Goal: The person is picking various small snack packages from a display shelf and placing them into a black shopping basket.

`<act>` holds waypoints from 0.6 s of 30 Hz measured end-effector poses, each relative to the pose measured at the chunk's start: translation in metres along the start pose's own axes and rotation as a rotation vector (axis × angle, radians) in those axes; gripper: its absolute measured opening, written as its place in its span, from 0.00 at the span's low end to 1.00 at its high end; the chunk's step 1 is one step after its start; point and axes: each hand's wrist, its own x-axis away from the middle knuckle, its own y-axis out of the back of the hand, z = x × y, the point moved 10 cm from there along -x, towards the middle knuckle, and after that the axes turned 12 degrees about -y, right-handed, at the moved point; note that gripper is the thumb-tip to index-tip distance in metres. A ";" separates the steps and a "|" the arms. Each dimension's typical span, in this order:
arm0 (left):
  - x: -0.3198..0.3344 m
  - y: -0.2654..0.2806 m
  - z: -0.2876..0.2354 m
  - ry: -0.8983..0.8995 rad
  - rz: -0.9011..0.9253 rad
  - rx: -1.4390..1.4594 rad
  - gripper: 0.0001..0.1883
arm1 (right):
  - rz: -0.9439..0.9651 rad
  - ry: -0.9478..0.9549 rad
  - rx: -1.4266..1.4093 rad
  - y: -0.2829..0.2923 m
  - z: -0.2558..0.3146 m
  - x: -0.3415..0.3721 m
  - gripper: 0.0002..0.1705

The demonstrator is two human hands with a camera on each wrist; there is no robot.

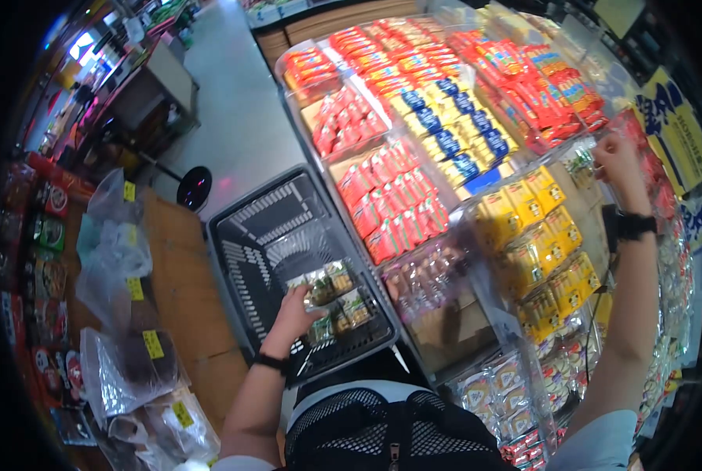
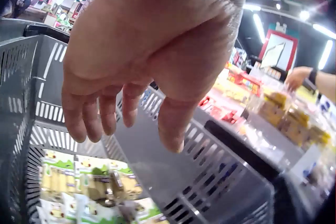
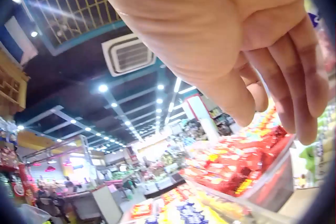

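Note:
My left hand hangs inside a grey plastic basket, over several clear packs with white and green labels. In the left wrist view its fingers point down, loosely spread and holding nothing, above the packs. Out to the far right, my right hand is above a bin beside the yellow packs. A similar green and white pack lies just left of it. The right wrist view shows the fingers drooping and slightly bent, with no object between them, close over a green and white pack.
Sloped display bins hold red packs, yellow and blue packs and yellow packs, with clear dividers between them. Plastic bags with yellow tags hang at left beside brown cardboard. A black-based stand is on the floor.

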 end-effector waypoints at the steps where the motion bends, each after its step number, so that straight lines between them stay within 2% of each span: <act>1: 0.000 -0.003 0.007 0.054 0.044 -0.074 0.37 | 0.048 0.015 -0.005 0.005 0.020 0.024 0.07; 4: -0.002 -0.025 0.031 0.155 0.163 -0.225 0.36 | 0.119 0.096 -0.129 0.012 0.073 0.108 0.07; 5: -0.001 -0.036 0.040 0.194 0.237 -0.304 0.36 | 0.164 0.124 -0.152 0.007 0.079 0.130 0.06; 6: -0.003 -0.041 0.041 0.192 0.237 -0.304 0.36 | 0.207 0.153 -0.175 0.001 0.084 0.151 0.06; 8: 0.002 -0.066 0.049 0.272 0.407 -0.283 0.34 | 0.207 0.168 -0.236 -0.014 0.083 0.192 0.04; 9: 0.004 -0.077 0.049 0.246 0.464 -0.297 0.32 | 0.237 0.131 -0.239 -0.028 0.077 0.209 0.03; 12: 0.005 -0.089 0.055 0.224 0.419 -0.374 0.31 | 0.432 0.120 -0.216 -0.076 0.059 0.249 0.05; 14: 0.005 -0.089 0.059 0.193 0.375 -0.351 0.30 | 0.343 0.278 -0.109 -0.094 0.066 0.279 0.08; 16: 0.008 -0.083 0.059 0.229 0.329 -0.294 0.30 | 0.416 0.179 -0.174 -0.123 0.057 0.301 0.11; 18: 0.002 -0.086 0.062 0.194 0.360 -0.296 0.31 | 0.544 0.149 -0.133 -0.151 0.054 0.321 0.13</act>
